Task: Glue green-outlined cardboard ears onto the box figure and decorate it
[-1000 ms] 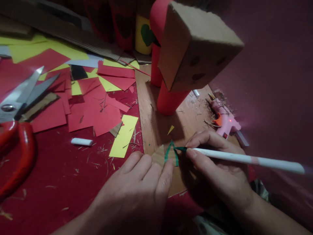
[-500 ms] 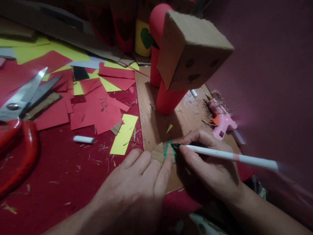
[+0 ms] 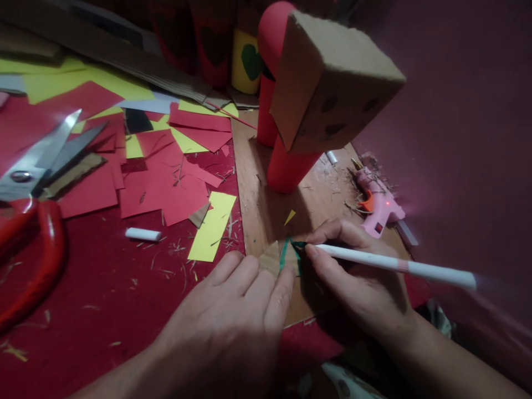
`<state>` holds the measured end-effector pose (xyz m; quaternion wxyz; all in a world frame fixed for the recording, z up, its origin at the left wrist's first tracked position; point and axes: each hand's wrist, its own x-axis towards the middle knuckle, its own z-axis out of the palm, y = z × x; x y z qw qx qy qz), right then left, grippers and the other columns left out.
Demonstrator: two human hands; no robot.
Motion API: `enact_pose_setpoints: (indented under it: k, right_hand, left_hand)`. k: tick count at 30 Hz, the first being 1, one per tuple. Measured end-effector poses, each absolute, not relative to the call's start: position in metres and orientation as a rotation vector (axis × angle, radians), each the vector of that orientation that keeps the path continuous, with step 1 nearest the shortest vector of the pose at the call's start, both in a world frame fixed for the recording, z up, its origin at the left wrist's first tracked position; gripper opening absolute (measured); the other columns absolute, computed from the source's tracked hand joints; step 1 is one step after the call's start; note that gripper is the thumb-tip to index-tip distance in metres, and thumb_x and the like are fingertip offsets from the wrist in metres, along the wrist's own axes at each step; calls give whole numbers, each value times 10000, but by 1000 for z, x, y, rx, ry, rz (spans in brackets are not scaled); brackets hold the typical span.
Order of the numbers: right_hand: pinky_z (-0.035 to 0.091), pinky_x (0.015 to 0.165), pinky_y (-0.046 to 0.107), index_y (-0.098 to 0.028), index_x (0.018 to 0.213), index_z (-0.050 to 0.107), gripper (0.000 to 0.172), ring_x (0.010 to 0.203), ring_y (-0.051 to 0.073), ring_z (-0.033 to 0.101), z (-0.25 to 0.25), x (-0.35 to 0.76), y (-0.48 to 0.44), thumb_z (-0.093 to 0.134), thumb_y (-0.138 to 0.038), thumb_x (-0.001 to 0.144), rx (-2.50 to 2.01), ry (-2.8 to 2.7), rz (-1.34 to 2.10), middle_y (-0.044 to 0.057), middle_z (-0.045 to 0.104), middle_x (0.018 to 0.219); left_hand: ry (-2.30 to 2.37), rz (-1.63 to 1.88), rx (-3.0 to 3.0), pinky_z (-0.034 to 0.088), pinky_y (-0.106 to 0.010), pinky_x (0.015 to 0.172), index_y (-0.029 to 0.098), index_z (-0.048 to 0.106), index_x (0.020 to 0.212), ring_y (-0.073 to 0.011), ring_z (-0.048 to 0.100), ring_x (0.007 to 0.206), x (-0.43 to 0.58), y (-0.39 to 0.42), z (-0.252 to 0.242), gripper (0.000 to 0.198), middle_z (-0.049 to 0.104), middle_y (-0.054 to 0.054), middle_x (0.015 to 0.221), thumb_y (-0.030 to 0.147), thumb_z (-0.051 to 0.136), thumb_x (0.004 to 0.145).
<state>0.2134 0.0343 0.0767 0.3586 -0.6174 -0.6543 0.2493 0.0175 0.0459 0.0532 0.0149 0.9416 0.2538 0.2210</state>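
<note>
My left hand lies flat, fingers together, pressing a small cardboard triangle onto the brown board. Green lines run along the triangle's right part. My right hand is closed on a long white pen, whose green tip touches the triangle's top edge. Behind them stands a cardboard figure with a box head on red paper tubes.
Red and yellow paper scraps litter the red surface at left. Large red-handled scissors lie at far left. A white stick lies near a yellow strip. A pink glue gun rests at right by the wall.
Both hands with the pen and triangle sit slightly further left than a second ago; the pen tip stays at the triangle's green edge. Little else differs.
</note>
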Motion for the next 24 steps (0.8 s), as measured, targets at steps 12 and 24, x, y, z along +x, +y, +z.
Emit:
enact_pose_setpoints:
  k: [12, 24]
  right_hand:
    - [483, 527, 262, -238, 839, 643, 88, 573, 141, 639, 75, 217, 34, 647, -181, 907, -1602, -1685, 693, -12, 692, 683]
    - [520, 560, 262, -243, 849, 653, 85, 604, 149, 669, 77, 216, 33, 662, -182, 908, -1602, -1699, 685, -10, 716, 706]
  left_hand:
    - [775, 678, 2937, 539, -410, 784, 57, 660, 1224, -256, 663, 808, 16, 46, 52, 391, 739, -129, 898, 128, 405, 935]
    - [843, 729, 2919, 524, -411, 762, 55, 671, 1217, -246, 631, 750, 22, 40, 45, 373, 712, -115, 848, 160, 440, 944]
